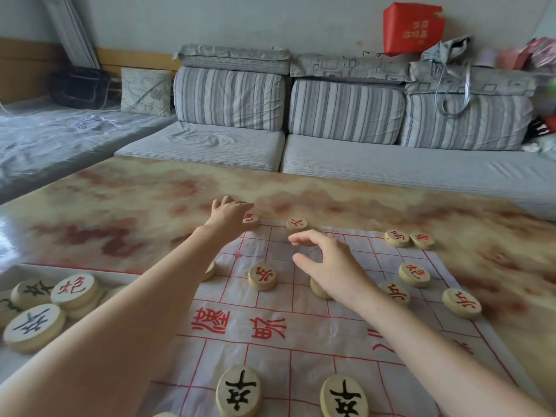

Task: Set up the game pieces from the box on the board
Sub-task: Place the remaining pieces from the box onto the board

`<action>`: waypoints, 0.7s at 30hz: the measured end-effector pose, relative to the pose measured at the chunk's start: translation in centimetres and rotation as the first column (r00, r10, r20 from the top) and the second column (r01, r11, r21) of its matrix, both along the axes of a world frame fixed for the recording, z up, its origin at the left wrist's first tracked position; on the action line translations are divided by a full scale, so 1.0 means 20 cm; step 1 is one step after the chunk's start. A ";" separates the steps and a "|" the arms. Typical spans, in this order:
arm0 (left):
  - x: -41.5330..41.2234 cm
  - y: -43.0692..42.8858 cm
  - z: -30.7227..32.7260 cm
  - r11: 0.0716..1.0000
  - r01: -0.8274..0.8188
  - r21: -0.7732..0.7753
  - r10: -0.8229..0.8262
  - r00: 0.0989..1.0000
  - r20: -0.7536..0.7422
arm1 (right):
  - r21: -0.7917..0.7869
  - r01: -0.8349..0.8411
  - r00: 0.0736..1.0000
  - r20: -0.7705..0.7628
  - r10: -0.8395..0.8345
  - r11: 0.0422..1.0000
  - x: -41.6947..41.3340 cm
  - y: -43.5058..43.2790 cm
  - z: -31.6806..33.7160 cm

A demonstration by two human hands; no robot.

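My left hand (228,213) is stretched out to the far left corner of the board (301,323). The board is a paper sheet with red lines, and it lies on the marble-patterned table (120,206). The hand lies over a corner piece (252,219) with a red sign and hides a part of it. I cannot tell if the fingers pinch this piece or only touch it.

My right hand (328,266) hovers above the far half of the board. Its fingers are loosely spread and a little bent, and it holds nothing.

One back-line piece (297,224) stands just beyond my right fingertips. A pair of red pieces (397,237) touch each other at the far right corner. A red soldier (262,276) stands between my two arms, and three more red pieces (414,274) stand to the right of my right hand. My right wrist half hides a further piece (319,288), and my left forearm half hides another.

Two black pieces (239,391) stand on the near side of the board.

The box (90,271) is on the table left of the board, beside my left forearm. It holds the loose pieces (74,288), with black and red signs, some lying on others.

A grey striped sofa (346,115) is behind the table.
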State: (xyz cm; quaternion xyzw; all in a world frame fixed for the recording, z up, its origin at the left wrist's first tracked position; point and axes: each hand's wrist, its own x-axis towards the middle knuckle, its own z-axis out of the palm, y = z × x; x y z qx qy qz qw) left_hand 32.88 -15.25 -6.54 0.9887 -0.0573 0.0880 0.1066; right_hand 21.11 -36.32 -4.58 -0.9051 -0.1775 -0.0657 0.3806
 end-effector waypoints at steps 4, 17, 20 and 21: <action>-0.05 0.03 0.04 0.999 -0.037 -0.037 0.038 0.999 0.015 | 0.005 -0.016 1.000 -0.015 0.016 1.000 -0.02 0.03 0.01; -0.76 0.45 0.24 0.926 -0.019 -0.378 0.058 0.994 0.094 | 0.040 -0.218 0.969 -0.111 0.222 0.975 -0.28 0.44 0.19; -0.97 0.60 0.26 0.894 -0.102 -0.437 0.154 0.984 0.085 | 0.021 -0.245 0.961 -0.129 0.245 0.969 -0.36 0.59 0.20; -1.04 0.65 0.25 0.900 -0.131 -0.416 0.176 0.982 0.073 | 0.014 -0.254 0.958 -0.132 0.254 0.967 -0.38 0.63 0.20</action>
